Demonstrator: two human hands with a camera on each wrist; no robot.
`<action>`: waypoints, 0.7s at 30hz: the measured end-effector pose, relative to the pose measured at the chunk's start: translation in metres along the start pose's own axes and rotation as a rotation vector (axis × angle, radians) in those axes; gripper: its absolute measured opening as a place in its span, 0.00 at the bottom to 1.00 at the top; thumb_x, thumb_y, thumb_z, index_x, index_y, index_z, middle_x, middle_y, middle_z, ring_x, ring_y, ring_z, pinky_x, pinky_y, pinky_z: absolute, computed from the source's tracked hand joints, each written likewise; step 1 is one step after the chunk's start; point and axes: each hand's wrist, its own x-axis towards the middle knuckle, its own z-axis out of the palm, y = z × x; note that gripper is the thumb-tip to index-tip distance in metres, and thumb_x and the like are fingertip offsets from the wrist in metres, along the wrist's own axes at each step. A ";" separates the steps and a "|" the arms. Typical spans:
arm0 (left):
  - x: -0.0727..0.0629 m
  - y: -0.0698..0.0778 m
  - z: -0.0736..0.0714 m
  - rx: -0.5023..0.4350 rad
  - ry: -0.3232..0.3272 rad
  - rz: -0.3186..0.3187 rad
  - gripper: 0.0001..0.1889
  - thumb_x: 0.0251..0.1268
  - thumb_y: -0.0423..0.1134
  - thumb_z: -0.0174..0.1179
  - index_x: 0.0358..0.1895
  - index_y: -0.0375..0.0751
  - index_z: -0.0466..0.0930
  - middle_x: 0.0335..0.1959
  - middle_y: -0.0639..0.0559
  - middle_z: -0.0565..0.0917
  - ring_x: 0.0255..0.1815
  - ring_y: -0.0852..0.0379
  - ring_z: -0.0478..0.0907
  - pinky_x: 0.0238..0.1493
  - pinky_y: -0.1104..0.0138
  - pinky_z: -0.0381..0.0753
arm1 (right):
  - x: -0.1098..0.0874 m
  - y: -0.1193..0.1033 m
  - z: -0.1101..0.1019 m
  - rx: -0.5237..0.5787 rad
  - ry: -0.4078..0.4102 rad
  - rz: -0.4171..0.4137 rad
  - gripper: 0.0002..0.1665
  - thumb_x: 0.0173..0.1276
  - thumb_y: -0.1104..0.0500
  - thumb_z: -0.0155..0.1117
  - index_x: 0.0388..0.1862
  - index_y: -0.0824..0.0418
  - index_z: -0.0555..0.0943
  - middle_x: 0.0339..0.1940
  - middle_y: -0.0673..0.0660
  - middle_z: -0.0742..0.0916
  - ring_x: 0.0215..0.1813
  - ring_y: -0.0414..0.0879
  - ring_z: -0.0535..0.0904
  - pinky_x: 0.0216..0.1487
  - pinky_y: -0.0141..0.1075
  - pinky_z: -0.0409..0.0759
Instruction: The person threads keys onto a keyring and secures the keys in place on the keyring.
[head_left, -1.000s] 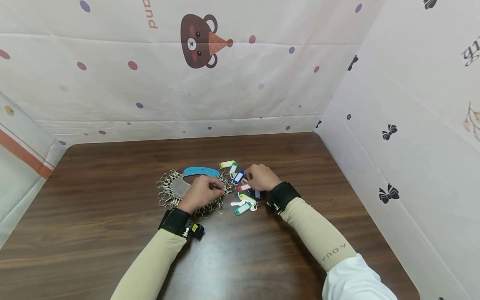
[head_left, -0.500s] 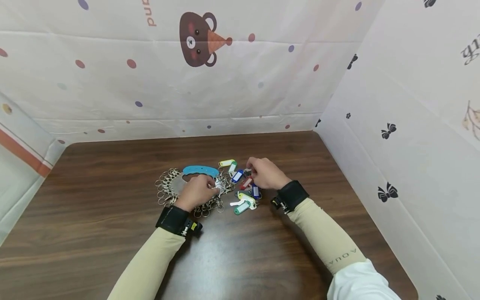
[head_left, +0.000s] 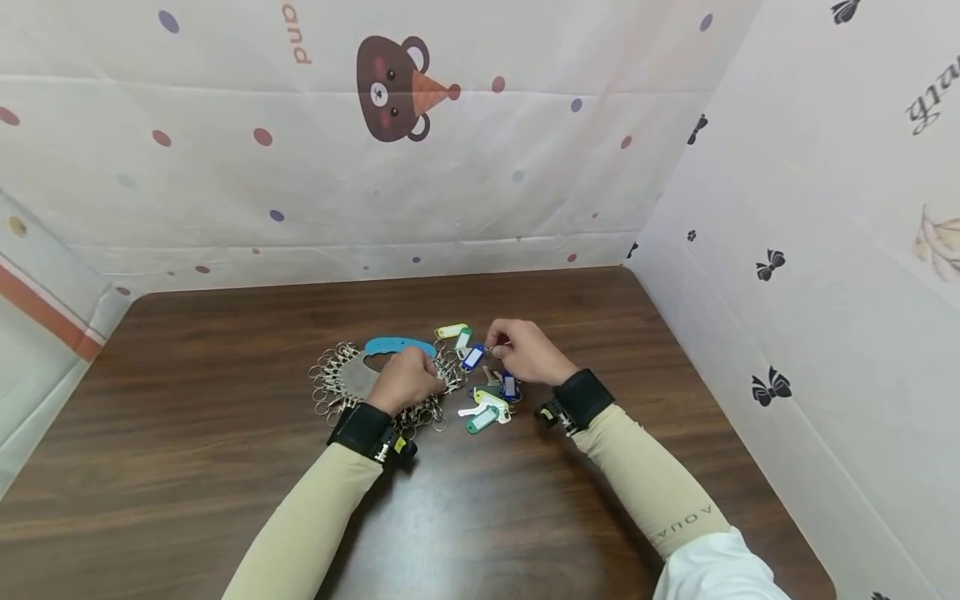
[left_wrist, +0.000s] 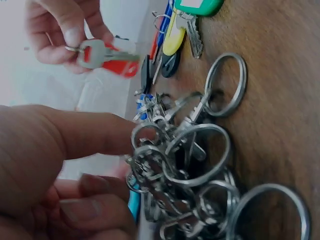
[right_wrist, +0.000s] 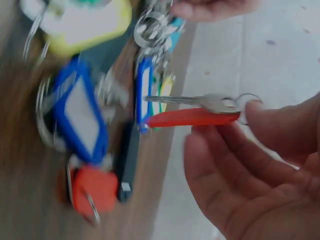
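Note:
My right hand (head_left: 528, 350) pinches the split ring of a red key tag (right_wrist: 195, 117), holding it up with its silver key (right_wrist: 215, 102) above the pile. My left hand (head_left: 408, 379) is at the right side of a grey metal key holder plate (head_left: 358, 377) with a blue handle (head_left: 400, 344). Many metal clips and rings (left_wrist: 197, 155) hang round that plate. A finger of the left hand reaches in among the clips, while other fingers lie curled below. Its fingertip is hidden behind the metal, so whether it pinches a clip cannot be told.
Other tagged keys lie between the hands: a blue tag (head_left: 472, 357), a green tag (head_left: 482, 419) and a yellow tag (head_left: 452, 331) among several. The brown wooden table (head_left: 187, 433) is bordered by printed white sheets (head_left: 480, 183) at the back and sides.
The red key tag, earlier down among the other tags, has come up off the pile in my right hand. The left hand has shifted slightly and stays at the clips.

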 end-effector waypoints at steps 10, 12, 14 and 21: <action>-0.009 -0.006 -0.008 -0.388 -0.074 0.059 0.06 0.70 0.34 0.66 0.36 0.34 0.88 0.36 0.47 0.88 0.32 0.56 0.80 0.35 0.65 0.78 | 0.001 -0.004 0.010 0.259 -0.092 -0.008 0.06 0.77 0.71 0.55 0.41 0.65 0.79 0.31 0.61 0.86 0.25 0.45 0.73 0.27 0.32 0.70; -0.011 -0.007 -0.009 -0.503 -0.119 0.050 0.09 0.70 0.34 0.65 0.40 0.28 0.88 0.34 0.46 0.89 0.31 0.58 0.83 0.35 0.67 0.82 | 0.001 -0.008 0.013 0.223 -0.122 0.019 0.05 0.76 0.69 0.57 0.40 0.65 0.80 0.29 0.59 0.84 0.25 0.42 0.71 0.27 0.31 0.69; -0.011 -0.011 -0.009 -0.623 -0.174 0.035 0.12 0.71 0.33 0.64 0.44 0.23 0.87 0.34 0.43 0.91 0.30 0.60 0.86 0.36 0.69 0.86 | 0.001 -0.012 0.017 0.197 -0.142 0.044 0.04 0.75 0.68 0.60 0.38 0.64 0.81 0.27 0.55 0.83 0.24 0.40 0.72 0.27 0.30 0.70; -0.013 -0.025 -0.008 -0.880 -0.307 0.040 0.16 0.78 0.28 0.54 0.56 0.13 0.78 0.56 0.22 0.84 0.41 0.59 0.91 0.48 0.67 0.89 | 0.002 -0.016 0.028 0.227 -0.190 0.037 0.08 0.69 0.67 0.63 0.28 0.63 0.83 0.18 0.46 0.80 0.17 0.39 0.72 0.25 0.30 0.71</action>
